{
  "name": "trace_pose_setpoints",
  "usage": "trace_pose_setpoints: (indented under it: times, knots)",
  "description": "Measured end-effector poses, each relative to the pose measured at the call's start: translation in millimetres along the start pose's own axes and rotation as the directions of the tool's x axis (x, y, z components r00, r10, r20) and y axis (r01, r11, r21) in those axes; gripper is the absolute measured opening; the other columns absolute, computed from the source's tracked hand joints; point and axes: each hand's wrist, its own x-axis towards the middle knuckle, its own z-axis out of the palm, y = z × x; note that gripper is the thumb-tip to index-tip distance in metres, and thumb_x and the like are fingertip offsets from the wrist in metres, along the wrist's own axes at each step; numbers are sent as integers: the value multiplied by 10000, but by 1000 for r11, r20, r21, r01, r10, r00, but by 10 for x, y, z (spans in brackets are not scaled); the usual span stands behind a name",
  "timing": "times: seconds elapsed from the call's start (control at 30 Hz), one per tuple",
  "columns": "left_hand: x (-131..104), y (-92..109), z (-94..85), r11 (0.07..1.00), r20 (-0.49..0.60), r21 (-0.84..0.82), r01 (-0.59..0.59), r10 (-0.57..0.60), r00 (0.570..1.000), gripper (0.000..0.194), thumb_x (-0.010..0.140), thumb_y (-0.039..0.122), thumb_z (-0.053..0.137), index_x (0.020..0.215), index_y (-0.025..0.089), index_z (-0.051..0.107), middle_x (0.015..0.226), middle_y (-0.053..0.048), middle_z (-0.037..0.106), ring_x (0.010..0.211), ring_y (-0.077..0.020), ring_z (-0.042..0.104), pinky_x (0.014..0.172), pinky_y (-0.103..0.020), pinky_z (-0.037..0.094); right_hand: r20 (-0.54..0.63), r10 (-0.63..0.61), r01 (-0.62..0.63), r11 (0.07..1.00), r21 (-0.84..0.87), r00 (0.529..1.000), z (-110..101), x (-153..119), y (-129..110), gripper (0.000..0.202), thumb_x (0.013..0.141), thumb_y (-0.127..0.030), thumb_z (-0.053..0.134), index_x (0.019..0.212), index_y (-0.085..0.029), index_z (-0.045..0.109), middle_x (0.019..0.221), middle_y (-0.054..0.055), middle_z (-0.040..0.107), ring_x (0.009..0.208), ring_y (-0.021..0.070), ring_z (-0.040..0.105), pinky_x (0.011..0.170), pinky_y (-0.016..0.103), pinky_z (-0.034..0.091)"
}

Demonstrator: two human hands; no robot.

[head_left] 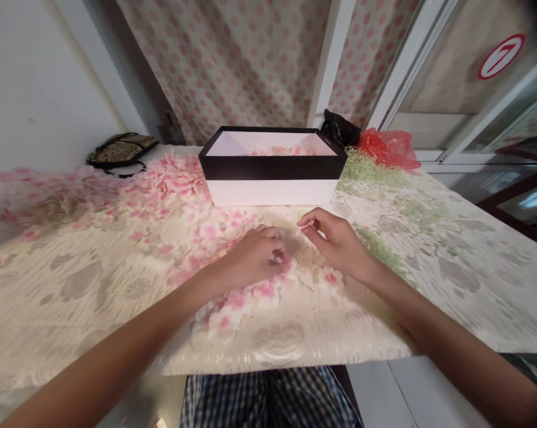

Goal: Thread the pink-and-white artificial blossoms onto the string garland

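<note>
Pink blossoms (236,299) near the tabletop's (330,333) front edge seem soft, best rim-pinched: our left hand (256,252) grips one; right hand (337,242), we can't tell.

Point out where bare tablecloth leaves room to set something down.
Bare tablecloth shows right of the right forearm and at near left, between the left forearm and the pink petals. Crowded: petals around the left hand, green shreds beside the box.
</note>
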Motion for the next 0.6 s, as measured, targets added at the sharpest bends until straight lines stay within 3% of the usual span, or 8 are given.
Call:
trace_pose_setpoints:
  times: [0.1,0.23,0.37,0.47,0.6]
  knots:
    - [2,-9,5,997,22,-73,-18,20,1000,73,796,144,569,773,168,634,807,-24,622,819,-177,572,777,-312,425,23,26,-27,999,31,999,9,-7,9,139,818,-87,495,864,-195,569,808,-2,623,748,137,598,671,262,442]
    - [5,15,6,981,32,-183,66,-61,998,116,824,112,513,848,162,616,805,-20,639,723,-144,584,671,-264,429,14,28,-29,997,65,1000,5,-3,1,147,797,-88,538,829,-200,628,803,-5,662,746,143,622,688,272,460]
    - [15,37,-28,941,-114,-316,118,-161,980,236,816,89,525,1027,172,592,883,-23,647,744,-132,601,653,-240,447,-68,119,-102,971,218,991,-33,17,-49,88,769,-157,632,833,-207,666,820,3,692,764,153,649,711,285,486]
    - [26,38,-74,926,-235,-376,37,-134,963,193,811,79,550,945,184,642,866,-16,648,782,-132,606,689,-241,459,-72,244,-198,898,393,967,-82,39,-82,89,712,-223,715,792,-201,683,757,7,699,713,150,651,688,289,501]
    - [36,19,-101,906,-339,-413,-98,-53,939,110,798,123,620,734,181,689,845,-28,587,824,-141,590,729,-260,468,109,298,-310,792,527,948,-118,53,-95,95,644,-226,771,703,-201,701,734,5,703,693,138,645,693,287,509]
